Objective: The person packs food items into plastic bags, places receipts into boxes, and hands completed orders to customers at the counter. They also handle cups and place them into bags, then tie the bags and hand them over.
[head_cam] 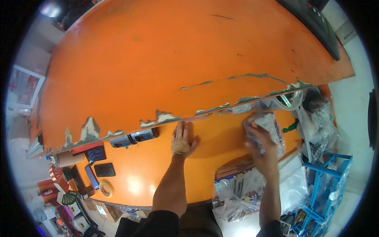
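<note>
My left hand (181, 141) rests palm down on the orange lower counter (133, 180), fingers spread, just under the chipped edge of the upper shelf. Blurred by motion, my right hand (262, 148) is raised over a plastic-wrapped package (268, 123) near the shelf's right part; whether it touches the package I cannot tell. Below it lies a larger clear plastic bag (238, 189) of printed, cardboard-like pieces, at the counter's front edge. White plastic sheeting (293, 183) lies beside that bag on the right.
The upper orange shelf (177, 59) overhangs the counter. Two dark cylindrical devices (133, 138) stand under its edge. At left are a tape roll (106, 189), a black phone-like object (104, 170) and a blue box (91, 177). A blue plastic rack (328, 171) stands at right.
</note>
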`<control>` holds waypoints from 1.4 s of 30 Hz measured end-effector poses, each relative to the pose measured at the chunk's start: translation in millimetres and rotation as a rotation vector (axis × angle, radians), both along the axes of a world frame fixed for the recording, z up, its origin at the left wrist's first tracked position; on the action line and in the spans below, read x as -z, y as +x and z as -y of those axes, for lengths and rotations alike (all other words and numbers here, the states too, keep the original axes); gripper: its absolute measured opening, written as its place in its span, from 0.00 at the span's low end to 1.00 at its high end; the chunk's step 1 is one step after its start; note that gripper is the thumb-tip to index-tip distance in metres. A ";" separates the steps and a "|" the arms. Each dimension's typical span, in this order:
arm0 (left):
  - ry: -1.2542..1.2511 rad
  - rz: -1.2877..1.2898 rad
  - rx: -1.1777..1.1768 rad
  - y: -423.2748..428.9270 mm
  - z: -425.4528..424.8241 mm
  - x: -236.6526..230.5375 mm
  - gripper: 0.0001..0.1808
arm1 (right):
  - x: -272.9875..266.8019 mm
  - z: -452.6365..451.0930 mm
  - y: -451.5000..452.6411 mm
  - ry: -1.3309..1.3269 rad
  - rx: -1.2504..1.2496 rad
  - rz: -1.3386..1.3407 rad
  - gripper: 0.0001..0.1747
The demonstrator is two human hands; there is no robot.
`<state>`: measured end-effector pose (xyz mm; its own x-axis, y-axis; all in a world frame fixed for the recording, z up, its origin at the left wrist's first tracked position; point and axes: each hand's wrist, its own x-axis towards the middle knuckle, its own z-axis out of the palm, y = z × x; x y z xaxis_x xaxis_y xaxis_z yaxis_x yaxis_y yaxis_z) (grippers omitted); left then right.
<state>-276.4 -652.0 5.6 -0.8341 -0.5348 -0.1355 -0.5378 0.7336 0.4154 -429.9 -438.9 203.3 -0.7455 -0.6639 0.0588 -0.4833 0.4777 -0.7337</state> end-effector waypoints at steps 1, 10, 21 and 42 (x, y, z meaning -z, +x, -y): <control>0.006 0.041 0.001 -0.3 -0.5 0.3 0.42 | 3.8 19.9 0.5 -0.006 -0.110 -0.027 0.22; -0.054 0.046 0.019 1.3 0.1 2.4 0.38 | 100.5 213.9 -3.1 0.096 -0.400 -0.167 0.15; 0.026 0.085 -0.005 2.3 0.5 5.8 0.44 | 75.2 164.1 -27.6 0.367 -0.336 -0.175 0.19; -0.124 -0.131 0.042 0.8 3.1 12.1 0.41 | 58.9 -56.1 13.9 0.666 0.133 -0.225 0.41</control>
<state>-275.6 -655.1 -6.5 -0.8622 -0.5050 0.0401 -0.4530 0.8041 0.3849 -416.1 -382.8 144.4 -0.8402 -0.5166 -0.1651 -0.4951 0.8548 -0.1553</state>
